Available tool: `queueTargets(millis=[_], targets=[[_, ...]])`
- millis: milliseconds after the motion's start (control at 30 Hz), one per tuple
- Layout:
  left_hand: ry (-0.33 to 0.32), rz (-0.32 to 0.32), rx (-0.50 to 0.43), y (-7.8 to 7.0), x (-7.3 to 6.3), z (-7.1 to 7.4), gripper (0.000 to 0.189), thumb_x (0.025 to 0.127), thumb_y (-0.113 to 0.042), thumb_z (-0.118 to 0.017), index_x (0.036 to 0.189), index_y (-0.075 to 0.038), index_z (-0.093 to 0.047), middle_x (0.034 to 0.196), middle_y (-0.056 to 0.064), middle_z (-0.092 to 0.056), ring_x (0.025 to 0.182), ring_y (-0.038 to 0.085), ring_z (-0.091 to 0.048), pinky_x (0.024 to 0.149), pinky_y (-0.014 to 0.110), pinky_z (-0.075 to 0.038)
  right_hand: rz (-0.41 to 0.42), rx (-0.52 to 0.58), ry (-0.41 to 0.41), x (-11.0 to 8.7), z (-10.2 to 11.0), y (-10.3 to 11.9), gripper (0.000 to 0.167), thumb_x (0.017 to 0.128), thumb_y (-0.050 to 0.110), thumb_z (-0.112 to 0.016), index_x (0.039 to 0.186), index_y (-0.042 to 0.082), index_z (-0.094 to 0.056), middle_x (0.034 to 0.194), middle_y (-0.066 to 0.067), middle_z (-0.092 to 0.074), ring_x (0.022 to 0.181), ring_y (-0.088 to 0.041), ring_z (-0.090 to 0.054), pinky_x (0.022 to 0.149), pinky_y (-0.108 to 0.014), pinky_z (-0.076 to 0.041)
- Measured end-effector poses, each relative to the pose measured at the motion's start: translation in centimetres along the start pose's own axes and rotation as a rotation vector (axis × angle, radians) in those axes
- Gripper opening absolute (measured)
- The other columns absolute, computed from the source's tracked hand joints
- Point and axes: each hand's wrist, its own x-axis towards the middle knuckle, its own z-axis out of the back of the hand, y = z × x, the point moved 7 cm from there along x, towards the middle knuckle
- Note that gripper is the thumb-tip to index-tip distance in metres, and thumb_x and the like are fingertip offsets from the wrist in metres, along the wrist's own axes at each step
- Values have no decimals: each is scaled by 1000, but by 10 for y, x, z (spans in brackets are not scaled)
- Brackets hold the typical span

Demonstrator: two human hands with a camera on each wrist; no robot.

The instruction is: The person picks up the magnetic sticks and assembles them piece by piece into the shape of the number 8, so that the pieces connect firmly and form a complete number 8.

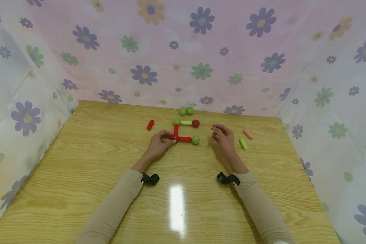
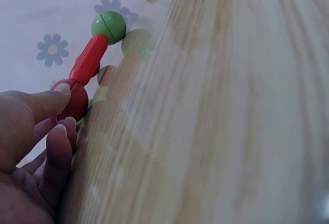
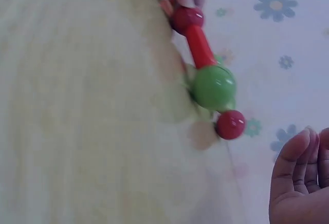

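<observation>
My left hand point(image 1: 158, 145) pinches a dark red ball point(image 2: 74, 101) between thumb and fingers, low over the table. That ball is a corner of a joined ball-and-rod toy shape. One red rod point(image 1: 185, 139) runs right from it to a green ball point(image 1: 196, 140). Another red rod point(image 1: 176, 129) goes back to a second green ball point(image 1: 177, 121), from which a yellow-green rod point(image 1: 186, 123) leads to a second dark red ball point(image 1: 196, 123). To the right of the shape hovers my right hand point(image 1: 224, 138), fingers loosely bent and nothing held.
Two loose green balls point(image 1: 183, 111) sit side by side at the back, near the flowered cloth point(image 1: 170, 57). A loose red rod point(image 1: 150, 125) lies on the left. Beyond the right hand are a yellow-green rod point(image 1: 243, 144) and an orange rod point(image 1: 248, 134) on the wooden table point(image 1: 109, 149).
</observation>
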Motion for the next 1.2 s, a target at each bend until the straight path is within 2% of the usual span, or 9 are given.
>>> queueTargets(millis=[67, 167, 333, 567, 667, 767, 900, 1033, 1200], targets=[[-1, -2, -4, 0, 0, 0, 29, 96, -20, -73, 121, -6, -67, 117, 11, -69, 70, 16, -54, 59, 24, -45, 13, 4, -44, 2, 9, 8, 14, 102, 6, -61, 97, 13, -72, 90, -4, -68, 66, -11, -56, 58, -23, -50], [0, -3, -6, 0, -1, 0, 29, 96, -21, -73, 121, -6, -67, 117, 11, -69, 68, 16, -54, 56, 23, -45, 20, -56, -126, 5, 24, 17, 19, 102, 5, -60, 92, 16, -72, 86, -2, -67, 63, -9, -54, 57, -21, -48], [1, -4, -4, 1, -2, -1, 29, 97, -21, -73, 121, -7, -67, 117, 11, -69, 66, 16, -53, 55, 23, -44, 10, -299, -195, 5, 45, 25, 12, 101, 7, -59, 100, 5, -71, 87, -3, -65, 64, -13, -55, 58, -21, -48], [-3, -10, -11, 0, -1, 0, 28, 97, -20, -73, 121, -7, -67, 116, 11, -69, 66, 17, -53, 55, 24, -44, -90, -681, -74, 3, 52, 13, 34, 101, 17, -59, 127, -6, -63, 115, -17, -62, 93, -20, -60, 68, -18, -48], [-3, -11, -12, -1, -2, 0, 28, 97, -20, -73, 121, -7, -67, 116, 11, -69, 65, 16, -53, 55, 24, -44, -117, -757, -11, 1, 49, 9, 39, 101, 20, -62, 131, -5, -60, 123, -22, -59, 110, -30, -60, 76, -19, -48], [1, -7, -16, 0, -3, 0, 28, 97, -20, -72, 121, -7, -67, 117, 11, -69, 64, 16, -53, 54, 24, -44, -134, -774, 30, -2, 47, 6, 42, 100, 21, -65, 132, -5, -59, 126, -24, -59, 114, -36, -61, 76, -20, -50], [6, -3, -15, 1, -3, -1, 29, 97, -21, -72, 122, -7, -67, 117, 11, -69, 64, 16, -53, 54, 24, -44, -144, -772, 37, -5, 48, 4, 43, 98, 20, -69, 131, -7, -60, 125, -25, -60, 107, -32, -64, 71, -17, -52], [5, -2, -16, 0, -3, -1, 28, 97, -21, -72, 122, -8, -67, 117, 10, -69, 64, 16, -52, 55, 24, -44, -136, -787, 34, -6, 51, 4, 45, 97, 23, -70, 129, -7, -60, 121, -23, -63, 93, -19, -67, 70, -17, -52], [4, -8, -8, -1, -3, -1, 28, 97, -21, -72, 122, -8, -67, 117, 10, -69, 66, 15, -52, 57, 24, -44, -141, -812, 28, -6, 56, 5, 41, 98, 33, -69, 111, -5, -65, 85, -12, -69, 62, -12, -64, 59, -24, -51]])
